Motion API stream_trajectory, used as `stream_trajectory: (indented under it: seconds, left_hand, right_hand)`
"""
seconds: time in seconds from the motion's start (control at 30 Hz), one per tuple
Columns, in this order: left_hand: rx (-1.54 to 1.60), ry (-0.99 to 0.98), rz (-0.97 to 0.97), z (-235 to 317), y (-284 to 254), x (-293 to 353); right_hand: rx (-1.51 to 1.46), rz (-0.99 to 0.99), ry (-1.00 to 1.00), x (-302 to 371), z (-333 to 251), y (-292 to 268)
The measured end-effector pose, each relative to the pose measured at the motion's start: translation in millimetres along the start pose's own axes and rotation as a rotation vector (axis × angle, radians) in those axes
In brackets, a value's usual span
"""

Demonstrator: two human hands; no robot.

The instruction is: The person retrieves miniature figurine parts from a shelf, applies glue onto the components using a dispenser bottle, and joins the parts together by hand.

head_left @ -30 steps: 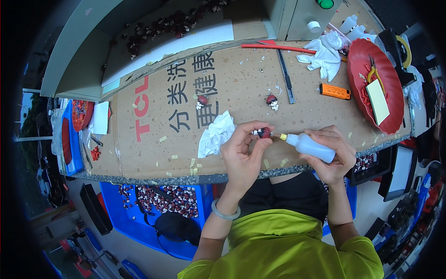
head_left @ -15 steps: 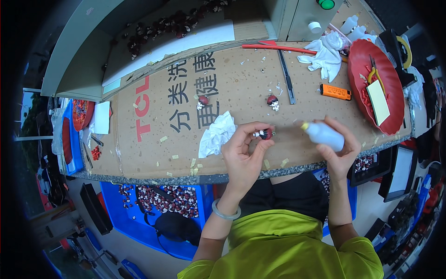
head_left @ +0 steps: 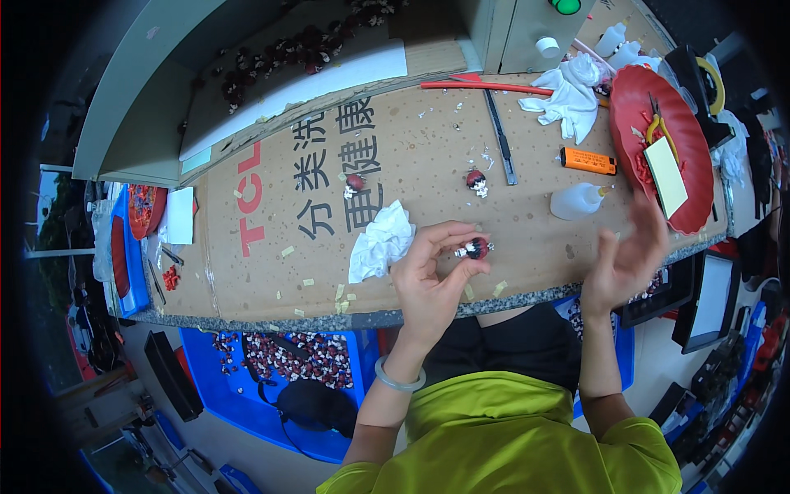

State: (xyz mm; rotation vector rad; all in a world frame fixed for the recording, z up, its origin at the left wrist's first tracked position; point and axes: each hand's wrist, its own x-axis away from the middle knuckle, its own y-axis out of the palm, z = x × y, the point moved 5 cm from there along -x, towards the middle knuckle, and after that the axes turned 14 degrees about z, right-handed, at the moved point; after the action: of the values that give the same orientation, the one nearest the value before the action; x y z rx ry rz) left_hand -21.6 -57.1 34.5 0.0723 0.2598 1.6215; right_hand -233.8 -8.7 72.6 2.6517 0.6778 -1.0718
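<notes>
My left hand [head_left: 428, 272] pinches a small dark-red and white figurine piece [head_left: 475, 248] between thumb and fingers above the front part of the cardboard. My right hand [head_left: 629, 255], its fingers apart, is a little blurred and holds nothing beside the red scalloped dish. Just left of it a white squeeze bottle [head_left: 575, 202] with a thin tip rests on the cardboard, untouched. Two similar small pieces lie farther back, one piece [head_left: 476, 183] beyond my left hand and another piece [head_left: 355, 183] to the left. A crumpled white tissue [head_left: 382, 243] lies beside my left hand.
Cardboard [head_left: 271, 222] covers the bench. At right are a red dish [head_left: 702, 123] with pliers and a pale pad, an orange box [head_left: 587, 160], a dark cutter [head_left: 500, 138] and a white cloth [head_left: 568, 97]. A grey cabinet [head_left: 132, 136] stands behind; a blue bin [head_left: 222, 403] sits below.
My right hand has let go of the squeeze bottle, leaving it on the cardboard, and has moved right, opening. My left hand still holds the figurine piece, turned slightly.
</notes>
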Motion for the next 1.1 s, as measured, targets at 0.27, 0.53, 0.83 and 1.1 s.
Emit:
stream_trajectory:
  seconds: [0.27, 0.53, 0.83, 1.1]
  left_hand:
    - [-0.009, -0.001, -0.083, 0.0, 0.6, 6.5]
    - [0.048, 0.04, -0.073, -0.5, -4.1, 9.1]
    - [-0.305, 0.373, -0.031, 13.9, 8.5, -1.0]
    - [-0.263, 0.302, -0.026, 12.0, 7.3, 3.5]
  right_hand:
    - [-0.326, -0.595, 0.498, 44.8, -20.5, 42.2]
    - [-0.594, -0.789, 0.956, 56.8, -12.5, 56.1]
    - [-0.45, -0.568, 0.435, 54.0, -20.1, 60.4]
    - [-0.415, -0.507, 0.361, 59.1, -21.2, 62.2]
